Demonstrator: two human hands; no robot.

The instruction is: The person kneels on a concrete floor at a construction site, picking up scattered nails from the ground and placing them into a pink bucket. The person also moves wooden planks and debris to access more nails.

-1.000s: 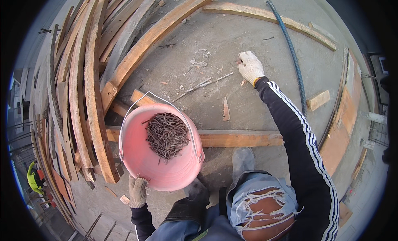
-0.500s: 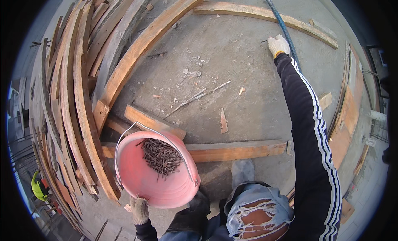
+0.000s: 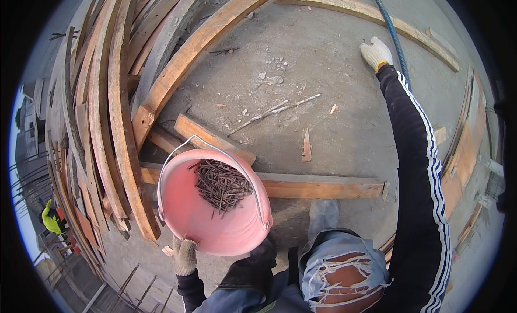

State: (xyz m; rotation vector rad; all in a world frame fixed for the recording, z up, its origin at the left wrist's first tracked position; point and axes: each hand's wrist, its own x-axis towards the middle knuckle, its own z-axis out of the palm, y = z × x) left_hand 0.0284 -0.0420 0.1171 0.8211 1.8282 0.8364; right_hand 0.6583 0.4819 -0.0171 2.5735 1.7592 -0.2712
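Observation:
My left hand (image 3: 186,256), in a knitted work glove, grips the lower edge of a pink bucket (image 3: 177,205). The bucket tilts so its mouth shows, and its wire handle stands up over the far rim. Inside lies a heap of rusty nails (image 3: 223,186). Far out to the right, my right hand (image 3: 376,53) is stretched low over the concrete floor, also gloved. Its fingers are drawn together, and whatever may be between the tips is too small to make out. A blue ribbed bar (image 3: 392,30) runs just to the right of that hand.
Long timber boards (image 3: 121,108) are piled at the left. A beam (image 3: 328,187) lies across the floor before my feet, another board (image 3: 371,21) at the far side. Thin sticks (image 3: 274,113) and rubble lie mid-floor. A person in a yellow-green top (image 3: 51,220) is at far left.
The view has shifted, so the floor and timber sit further right and higher. My right hand has drawn slightly away from the blue bar. A thin dark piece earlier at its fingertips no longer shows clearly.

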